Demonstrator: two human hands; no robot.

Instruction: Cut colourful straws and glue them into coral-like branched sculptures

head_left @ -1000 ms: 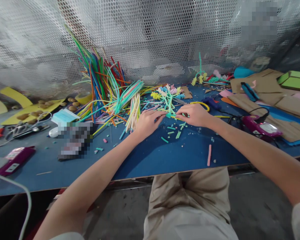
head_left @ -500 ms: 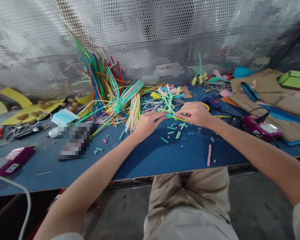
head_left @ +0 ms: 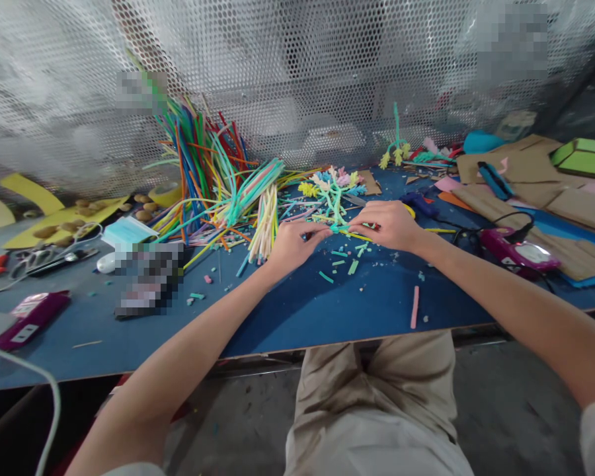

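Teal branching straw piece (head_left: 335, 210) lies on the blue counter (head_left: 297, 311) near its far edge, its stem pinched between both hands. Left hand (head_left: 291, 243) grips the stem's near end with thumb and fingers closed; right hand (head_left: 387, 223) is closed on it from the other side. Cut teal bits (head_left: 348, 261) lie scattered just before them, and a heap of coloured straws (head_left: 213, 185) fans out toward the far left.

Craft workshop (straws (head_left: 213, 175), cardboard (head_left: 520, 172))
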